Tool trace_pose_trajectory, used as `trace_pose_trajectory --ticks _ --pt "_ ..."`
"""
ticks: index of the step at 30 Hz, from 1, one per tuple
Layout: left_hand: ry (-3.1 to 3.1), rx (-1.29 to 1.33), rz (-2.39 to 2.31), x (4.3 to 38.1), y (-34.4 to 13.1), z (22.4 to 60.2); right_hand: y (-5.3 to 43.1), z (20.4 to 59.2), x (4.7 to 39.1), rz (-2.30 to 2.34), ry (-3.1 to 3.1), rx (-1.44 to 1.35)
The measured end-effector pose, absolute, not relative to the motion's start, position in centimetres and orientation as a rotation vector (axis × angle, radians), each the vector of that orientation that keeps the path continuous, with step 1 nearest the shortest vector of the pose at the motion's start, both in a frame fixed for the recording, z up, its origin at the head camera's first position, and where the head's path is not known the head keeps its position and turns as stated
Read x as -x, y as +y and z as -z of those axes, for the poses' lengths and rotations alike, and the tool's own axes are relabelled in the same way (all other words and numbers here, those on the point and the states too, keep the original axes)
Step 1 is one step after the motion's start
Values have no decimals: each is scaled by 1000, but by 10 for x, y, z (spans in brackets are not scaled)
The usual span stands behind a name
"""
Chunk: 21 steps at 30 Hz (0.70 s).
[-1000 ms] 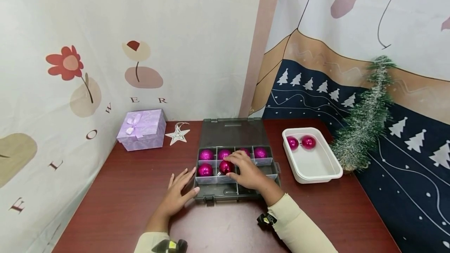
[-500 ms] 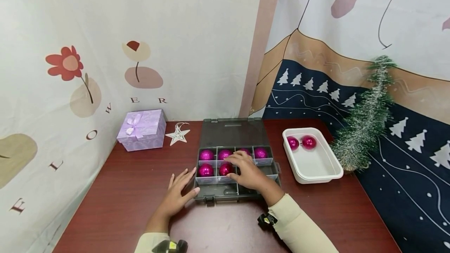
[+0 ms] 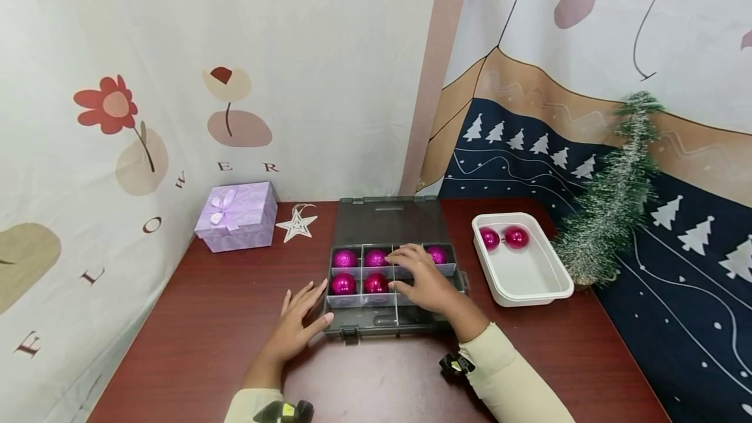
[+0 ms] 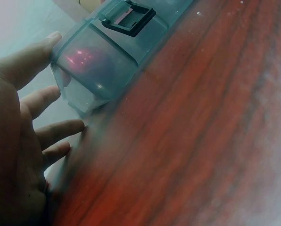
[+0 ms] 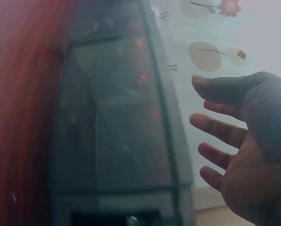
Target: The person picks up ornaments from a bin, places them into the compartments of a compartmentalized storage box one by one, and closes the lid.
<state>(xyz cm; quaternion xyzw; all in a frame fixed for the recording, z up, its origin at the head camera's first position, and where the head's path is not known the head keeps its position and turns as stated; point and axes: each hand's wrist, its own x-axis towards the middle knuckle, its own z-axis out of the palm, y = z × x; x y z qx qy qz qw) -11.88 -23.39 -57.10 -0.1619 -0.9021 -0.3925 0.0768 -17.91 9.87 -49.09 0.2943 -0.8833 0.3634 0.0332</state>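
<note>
An open grey translucent compartment box (image 3: 361, 318) lies on the table with its lid leaning back. Glittery magenta Christmas balls (image 3: 344, 258) sit in its back row, one of them hidden behind the right hand. Two shiny magenta balls (image 3: 343, 284) fill the left cells of the middle row. Above the box's right half hovers my right hand (image 3: 424, 279), fingers spread loosely and nothing in them, as the right wrist view also shows. My left hand (image 3: 298, 326) touches the box's front left corner with straight fingers; in the left wrist view a ball (image 4: 88, 59) shows through the wall.
A white tray (image 3: 519, 279) with two shiny magenta balls (image 3: 516, 237) stands right of the box. Behind it is a small frosted Christmas tree (image 3: 611, 198). A lilac gift box (image 3: 237, 216) and a white star ornament (image 3: 297, 224) are at the back left.
My right hand has let go of a shiny ball, which settled in the middle row's second cell. That hand has then moved slightly right. The left hand stays put.
</note>
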Motion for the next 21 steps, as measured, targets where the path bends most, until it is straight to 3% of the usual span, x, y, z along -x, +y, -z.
trace_pose_trajectory --ticks 21 --pt "-2713 483 1181 118 -234 572 191 481 185 -1178 -2591 -533"
